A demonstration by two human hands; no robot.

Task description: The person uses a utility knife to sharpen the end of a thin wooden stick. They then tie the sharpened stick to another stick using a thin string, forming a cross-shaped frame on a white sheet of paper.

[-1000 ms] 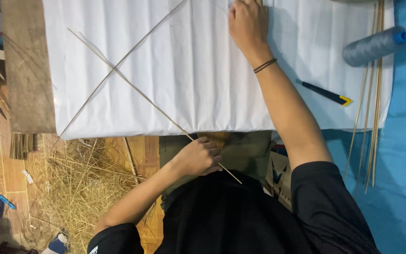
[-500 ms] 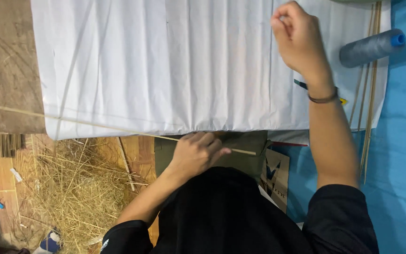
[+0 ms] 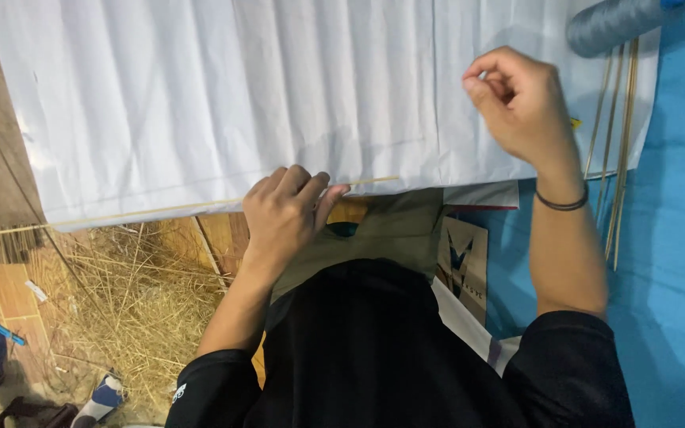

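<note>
Thin bamboo stick (image 3: 160, 211) along white sheet (image 3: 223, 95) edge, pinched in left hand (image 3: 283, 215); right hand (image 3: 517, 103) curled, empty

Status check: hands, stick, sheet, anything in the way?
Left hand pinching thin stick along near edge of white sheet. Right hand curled above sheet, grip unclear. Spare sticks and grey spool lie right, apart.

Stick (image 3: 200, 208) along sheet's (image 3: 200, 95) near edge

White sheet (image 3: 200, 103) open between hands; grey spool (image 3: 608, 24), stick bundle (image 3: 616, 150) crowd right edge.
</note>
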